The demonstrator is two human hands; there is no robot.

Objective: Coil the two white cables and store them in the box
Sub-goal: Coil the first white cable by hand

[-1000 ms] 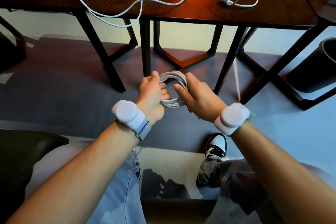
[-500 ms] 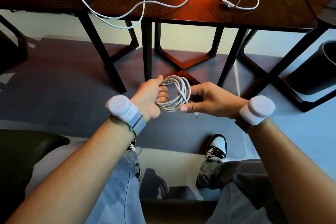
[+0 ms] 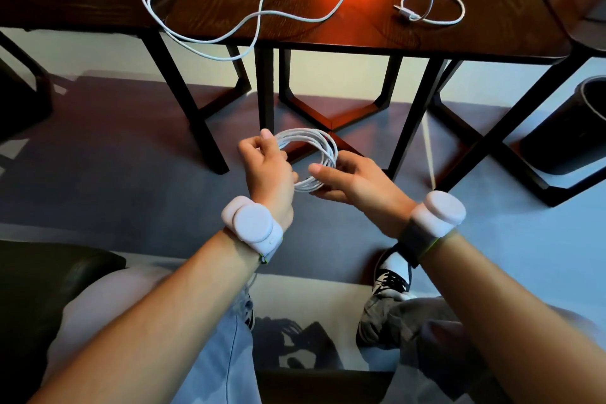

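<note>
A coiled white cable is held in the air below the table's front edge, in front of my knees. My left hand grips the coil's left side, thumb up against the loops. My right hand holds the coil's lower right part, with its thumb over the strands. A second white cable lies loose and snaking across the dark wooden table, one bend hanging over the front edge and a small loop with a plug at the right. No box is in view.
Black table legs and cross braces stand just beyond my hands. A dark round bin sits on the floor at the right. A black seat is at my lower left. My shoes and trouser legs are below.
The coil has turned more face-on and opened into a rounder ring. My right hand moved from the coil's side to under its lower right, and my left wrist rolled.
</note>
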